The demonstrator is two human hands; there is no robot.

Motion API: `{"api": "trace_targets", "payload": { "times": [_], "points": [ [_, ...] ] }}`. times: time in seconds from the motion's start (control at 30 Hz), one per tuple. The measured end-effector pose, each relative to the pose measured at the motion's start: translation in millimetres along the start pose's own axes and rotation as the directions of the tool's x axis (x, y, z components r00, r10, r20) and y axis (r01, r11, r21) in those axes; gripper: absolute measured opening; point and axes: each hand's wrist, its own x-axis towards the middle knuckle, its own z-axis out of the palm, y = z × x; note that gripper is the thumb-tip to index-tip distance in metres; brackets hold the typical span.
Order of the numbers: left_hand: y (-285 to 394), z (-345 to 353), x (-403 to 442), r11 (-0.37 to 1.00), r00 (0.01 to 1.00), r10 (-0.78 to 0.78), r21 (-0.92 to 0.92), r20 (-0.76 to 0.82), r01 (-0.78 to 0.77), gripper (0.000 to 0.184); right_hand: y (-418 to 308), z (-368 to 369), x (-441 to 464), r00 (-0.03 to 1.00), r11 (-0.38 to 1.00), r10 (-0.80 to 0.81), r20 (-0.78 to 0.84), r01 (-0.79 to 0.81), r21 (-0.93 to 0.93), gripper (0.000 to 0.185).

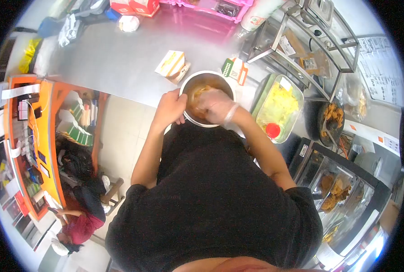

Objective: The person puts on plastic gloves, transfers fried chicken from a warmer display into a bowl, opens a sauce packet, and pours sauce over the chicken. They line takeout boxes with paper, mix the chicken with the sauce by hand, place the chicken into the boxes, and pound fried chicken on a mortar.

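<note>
A deep round bowl (211, 80) with a white rim stands at the table's near edge, close against my body. My left hand (171, 108) grips its left rim, fingers wrapped around the edge. Inside the bowl is my right hand (216, 107), wearing a clear plastic glove. Motion smears its fingers, so their hold is unclear. Brownish, coated-looking food (201, 93) shows beside them. Just beyond the bowl sit an open paper food box (171, 63) on the left and a green, white and orange printed carton (235, 70) on the right.
A clear tray of yellow shredded food (281, 102) with a red round item (272, 130) lies to the right. Beyond it stand a metal rack (279, 45) and a glass display case (338, 190) with fried food. A person (86, 222) is at lower left.
</note>
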Motion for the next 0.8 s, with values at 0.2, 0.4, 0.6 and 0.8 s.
{"api": "trace_targets", "payload": {
  "times": [0.2, 0.4, 0.6, 0.8],
  "points": [
    [4.9, -7.9, -4.8, 1.000, 1.000, 0.009, 0.012, 0.019, -0.009, 0.032, -17.3, 4.5, -1.2, 0.924, 0.962, -0.251, -0.289, 0.206, -0.177, 0.036],
    [17.9, -16.8, -28.3, 0.999, 0.998, -0.012, 0.038, 0.066, 0.010, 0.035, -20.8, -40.4, -24.7, 0.959, 0.985, 0.022, -0.281, 0.027, 0.169, 0.030],
    [18.6, -9.9, -40.0, 0.999, 1.000, 0.025, 0.020, 0.013, -0.025, 0.034, -59.8, -8.3, -18.5, 0.954, 0.938, 0.301, 0.003, -0.296, -0.179, 0.065],
    [-46.3, -10.6, -47.5, 0.988, 0.995, -0.067, -0.147, -0.079, 0.054, 0.030, -62.0, 33.9, 14.1, 0.964, 0.968, 0.251, 0.085, -0.249, -0.025, 0.035]
  ]
}}
